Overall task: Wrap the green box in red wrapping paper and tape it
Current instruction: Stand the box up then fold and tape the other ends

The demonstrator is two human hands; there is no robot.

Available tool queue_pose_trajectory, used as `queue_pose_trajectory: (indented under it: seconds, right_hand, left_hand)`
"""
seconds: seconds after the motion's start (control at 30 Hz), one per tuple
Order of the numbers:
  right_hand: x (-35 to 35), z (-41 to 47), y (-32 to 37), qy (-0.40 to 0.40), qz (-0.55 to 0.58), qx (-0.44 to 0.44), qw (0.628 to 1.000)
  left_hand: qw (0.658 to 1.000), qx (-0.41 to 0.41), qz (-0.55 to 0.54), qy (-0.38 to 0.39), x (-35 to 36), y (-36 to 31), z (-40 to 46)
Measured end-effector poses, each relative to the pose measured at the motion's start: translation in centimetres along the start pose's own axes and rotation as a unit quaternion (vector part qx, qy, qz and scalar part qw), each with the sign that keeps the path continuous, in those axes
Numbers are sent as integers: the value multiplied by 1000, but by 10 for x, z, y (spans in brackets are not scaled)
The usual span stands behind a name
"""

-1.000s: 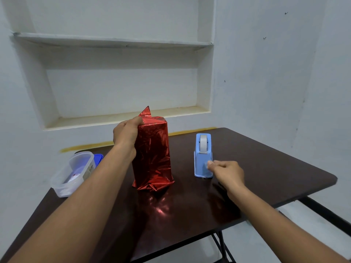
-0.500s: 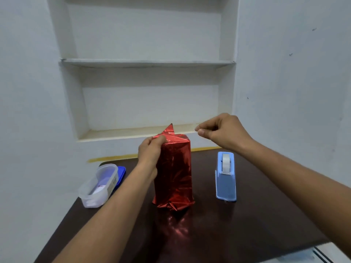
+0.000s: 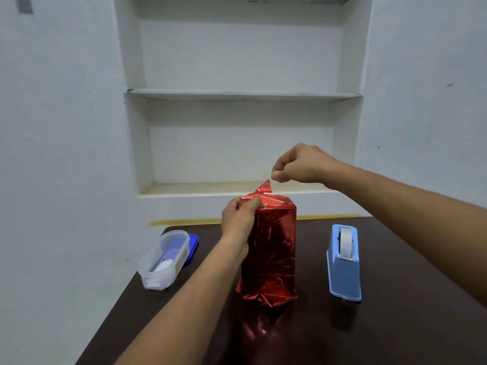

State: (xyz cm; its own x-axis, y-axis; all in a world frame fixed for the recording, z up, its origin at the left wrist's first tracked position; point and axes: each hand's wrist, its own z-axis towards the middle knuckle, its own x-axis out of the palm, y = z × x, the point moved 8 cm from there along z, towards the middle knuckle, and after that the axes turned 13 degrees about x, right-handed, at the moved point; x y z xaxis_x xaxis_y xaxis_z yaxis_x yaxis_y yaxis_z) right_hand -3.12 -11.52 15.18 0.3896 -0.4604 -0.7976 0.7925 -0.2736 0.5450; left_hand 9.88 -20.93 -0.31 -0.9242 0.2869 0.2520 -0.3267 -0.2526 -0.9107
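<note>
We see plastic container (image 3: 162, 262) at left on bench (image 3: 395, 325). Left hand (image 3: 238, 219) grips top edge of red-wrapped box (image 3: 270, 248), upright mid-bench. Right hand (image 3: 300, 164), fingers pinched above paper's peak; held thing unclear. Blue tape dispenser (image 3: 344, 264) at right.

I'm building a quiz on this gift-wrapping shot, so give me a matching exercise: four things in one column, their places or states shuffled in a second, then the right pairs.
Things:
1. wrapped box
2. tape dispenser
3. clear container
4. right hand

Places or states:
A. raised, fingertips pinched together above the paper's upright point
B. at the table's left edge, beside a blue lid
C. upright mid-table, gripped near its top by the left hand
D. on the table, right of the red parcel

Pairs: 1-C, 2-D, 3-B, 4-A
</note>
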Motion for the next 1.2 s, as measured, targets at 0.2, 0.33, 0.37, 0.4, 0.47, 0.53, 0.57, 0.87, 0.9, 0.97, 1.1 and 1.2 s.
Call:
queue_pose_trajectory:
  seconds: [0.2, 0.33, 0.37, 0.4, 0.47, 0.53, 0.57, 0.87, 0.9, 0.97, 1.1, 1.2]
  right_hand:
    - [29, 17, 4, 89, -41, 48, 994]
    - [39, 24, 6, 120, -53, 60, 990]
    - [40, 26, 7, 126, -54, 62, 989]
    - [42, 27, 6, 132, -56, 65, 988]
    - [45, 30, 5, 140, -61, 68, 986]
    - [47, 32, 4, 142, -64, 70, 985]
    - [49, 33, 4, 141, -64, 70, 985]
    - [60, 38, 5, 119, -91, 39, 988]
    - [61, 39, 5, 116, -95, 35, 988]
    - [62, 40, 6, 112, -99, 27, 988]
    - [62, 42, 8, 103, -114, 20, 988]
    - [63, 43, 11, 109, -141, 22, 984]
  left_hand:
    - [1000, -3, -2, 2, 0, 1, -2]
    - [1000, 2, -4, -1, -1, 1, -2]
    - [1000, 4, -5, -2, -1, 1, -2]
    - [1000, 5, -5, -1, -1, 1, -2]
    - [1000, 5, -3, 1, 0, 1, -3]
    - [1000, 3, -3, 2, 0, 2, -3]
    - [1000, 3, -3, 2, 0, 2, -3]
    - [1000, 5, 2, 0, -1, 0, -3]
    - [1000, 4, 4, 1, -1, 1, -3]
    - [1000, 3, 3, 2, -1, 2, -3]
    - [1000, -1, 5, 5, 1, 1, -3]
    - [1000, -23, 9, 11, 2, -2, -5]
